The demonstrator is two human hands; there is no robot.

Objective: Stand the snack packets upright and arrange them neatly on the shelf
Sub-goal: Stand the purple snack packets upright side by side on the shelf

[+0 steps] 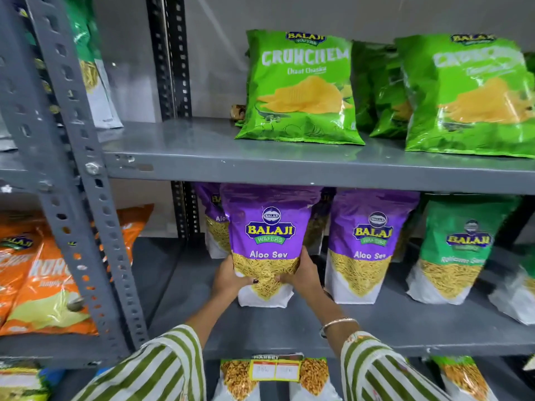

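Observation:
A purple Aloo Sev packet (267, 227) stands upright at the front of the grey middle shelf (260, 328). My left hand (230, 280) grips its lower left side and my right hand (304, 276) grips its lower right side. Behind it stands another purple packet (212, 224), partly hidden. To the right stand a second Aloo Sev packet (367, 244) and a green sev packet (457, 250), both upright. A white packet edge (518, 296) shows at the far right.
Green Crunchem chip packets (298, 85) (469, 94) stand on the upper shelf (202, 157). Orange packets (43, 285) lie in the left bay behind a slotted grey post (84, 198). More packets with a price tag (275, 370) sit on the shelf below.

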